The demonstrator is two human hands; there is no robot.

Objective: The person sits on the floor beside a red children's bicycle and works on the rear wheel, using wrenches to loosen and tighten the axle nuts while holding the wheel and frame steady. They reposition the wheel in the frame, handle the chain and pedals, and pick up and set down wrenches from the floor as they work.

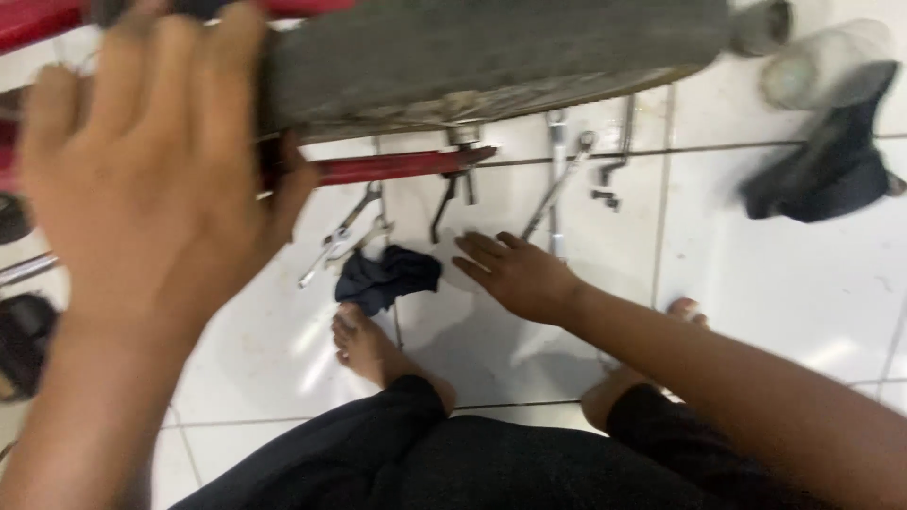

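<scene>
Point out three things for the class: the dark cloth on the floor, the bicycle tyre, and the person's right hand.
dark cloth (387, 277), head view, on the middle of the crumpled fabric.
bicycle tyre (491, 42), head view, on its grey tread.
right hand (515, 274), head view, on the back of the hand.

a white tiled floor (756, 312) with dark grout lines carries everything here. on it lie several metal wrenches (345, 234) and more spanners (557, 189) spread near the middle, with a crumpled dark blue rag (387, 277) just beside them. a black bicycle saddle (827, 156) rests at the right, near a blurred clear container (812, 61). two bare feet (364, 345) stand on the tiles.
</scene>
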